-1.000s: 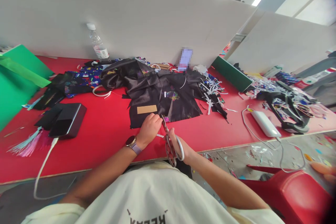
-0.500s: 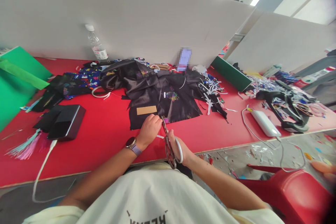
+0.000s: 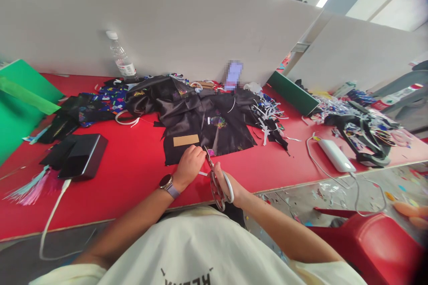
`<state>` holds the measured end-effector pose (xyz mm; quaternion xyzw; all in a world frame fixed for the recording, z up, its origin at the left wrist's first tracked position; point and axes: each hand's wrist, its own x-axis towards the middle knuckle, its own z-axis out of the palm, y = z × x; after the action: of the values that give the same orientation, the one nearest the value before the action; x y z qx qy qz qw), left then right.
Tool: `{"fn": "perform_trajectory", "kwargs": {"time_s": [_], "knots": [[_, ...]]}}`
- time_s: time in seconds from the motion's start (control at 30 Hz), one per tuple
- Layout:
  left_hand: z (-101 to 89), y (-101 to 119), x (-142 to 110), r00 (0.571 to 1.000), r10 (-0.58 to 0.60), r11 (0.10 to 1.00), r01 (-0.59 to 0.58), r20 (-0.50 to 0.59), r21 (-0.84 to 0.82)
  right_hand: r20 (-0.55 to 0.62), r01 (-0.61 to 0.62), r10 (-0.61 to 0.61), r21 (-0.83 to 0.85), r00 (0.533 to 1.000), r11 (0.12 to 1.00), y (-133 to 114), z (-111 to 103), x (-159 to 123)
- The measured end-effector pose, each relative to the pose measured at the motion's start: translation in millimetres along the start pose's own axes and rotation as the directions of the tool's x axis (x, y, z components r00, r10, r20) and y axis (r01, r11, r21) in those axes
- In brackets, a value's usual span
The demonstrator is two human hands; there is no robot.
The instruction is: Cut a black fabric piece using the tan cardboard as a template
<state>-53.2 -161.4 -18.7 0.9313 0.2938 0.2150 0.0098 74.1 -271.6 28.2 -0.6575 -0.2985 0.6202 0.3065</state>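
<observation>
Black satiny fabric [image 3: 230,136] with colourful printed patches lies spread over the red table. My left hand [image 3: 191,164], wearing a watch [image 3: 166,181] on its wrist, is closed on the fabric's near edge, fingers pinched together. Scissors [image 3: 217,189] are in my right hand [image 3: 230,185], their loops toward my body and their blades pointing at the fabric beside my left fingertips. Whether the blades touch the cloth is hard to make out. A tan cardboard strip [image 3: 186,140] rests on the fabric just beyond my left hand. A small white strip [image 3: 203,173] sits between my hands.
A black box-shaped device [image 3: 83,156] with a white cable stands at left. Scraps and white trimmings [image 3: 267,113] lie right of the fabric. Beyond them are a white power bank [image 3: 336,155] and a black headset-like strap [image 3: 371,142]. A bottle [image 3: 123,60] leans against the partition.
The scissors have tilted slightly, their tips a little farther up and left by my left fingers. My left hand keeps its hold on the fabric. The whole view has shifted slightly.
</observation>
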Motion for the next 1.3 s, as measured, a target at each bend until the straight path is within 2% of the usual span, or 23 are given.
{"fn": "perform_trajectory", "kwargs": {"time_s": [0.17,0.43,0.5,0.57,0.6,0.63,0.67,0.7,0.73,0.77,0.8,0.83,0.87,0.9,0.97,1.03,1.3], "knots": [[-1.8,1.0,0.1,1.000,0.003,1.000,-0.003,0.005,0.006,0.019,-0.022,0.022,-0.008,1.000,1.000,-2.1,-1.1,1.1],[-0.1,-0.5,2.5,1.000,-0.004,1.000,0.004,0.006,-0.022,-0.055,0.018,-0.015,0.037,0.998,0.999,1.1,3.8,2.6],[-2.6,1.0,3.8,0.999,-0.039,0.996,0.040,0.008,-0.081,-0.046,0.011,-0.009,0.054,0.999,0.998,2.2,4.0,2.9],[-10.1,5.5,3.2,0.990,-0.142,0.964,0.135,-0.014,-0.227,-0.036,0.009,-0.007,0.069,0.999,0.998,2.7,4.0,2.9],[-15.7,8.8,1.6,0.973,-0.229,0.917,0.208,-0.021,-0.341,-0.031,0.010,-0.008,0.072,0.999,0.997,2.4,3.9,2.6],[-22.1,12.4,-0.8,0.943,-0.331,0.830,0.289,-0.004,-0.477,-0.028,0.012,-0.010,0.073,1.000,0.997,1.7,3.9,2.1],[-28.8,16.2,-3.9,0.897,-0.438,0.690,0.376,0.057,-0.618,-0.027,0.014,-0.012,0.075,1.000,0.997,0.6,3.8,1.3],[-35.1,19.8,-7.5,0.840,-0.508,0.482,0.461,0.191,-0.745,-0.027,0.013,-0.011,0.079,1.000,0.997,-0.8,3.8,0.2],[-40.6,22.8,-11.0,0.769,-0.526,0.215,0.534,0.363,-0.818,-0.027,0.008,-0.006,0.082,1.000,0.997,-2.5,3.6,-0.9],[-44.9,25.2,-14.0,0.683,-0.492,-0.069,0.587,0.540,-0.806,-0.026,0.002,0.000,0.084,1.000,0.996,-4.3,3.4,-2.0],[-47.7,26.8,-16.0,0.601,-0.419,-0.315,0.607,0.681,-0.730,-0.023,-0.005,0.007,0.085,1.000,0.996,-6.0,3.1,-3.0],[-49.2,27.7,-16.8,0.526,-0.342,-0.504,0.596,0.779,-0.624,-0.018,-0.013,0.015,0.087,1.000,0.996,-7.4,2.8,-3.8],[-49.5,28.2,-16.3,0.469,-0.277,-0.638,0.563,0.839,-0.525,-0.011,-0.023,0.024,0.091,1.000,0.996,-8.7,2.5,-4.5],[-48.9,28.4,-14.5,0.428,-0.239,-0.725,0.518,0.872,-0.453,-0.004,-0.032,0.033,0.098,0.999,0.995,-9.6,2.2,-4.9],[-46.5,28.7,-8.0,0.379,-0.229,-0.814,0.431,0.897,-0.390,0.009,-0.041,0.040,0.117,0.999,0.992,-10.9,2.0,-5.5],[-44.0,29.4,0.0,0.351,-0.253,-0.842,0.379,0.901,-0.384,0.016,-0.034,0.032,0.118,0.999,0.992,-11.6,2.1,-6.1],[-35.2,31.7,22.6,0.284,-0.403,-0.794,0.365,0.870,-0.487,0.065,-0.038,0.029,0.141,0.997,0.989,-12.7,1.1,-10.0]]}}
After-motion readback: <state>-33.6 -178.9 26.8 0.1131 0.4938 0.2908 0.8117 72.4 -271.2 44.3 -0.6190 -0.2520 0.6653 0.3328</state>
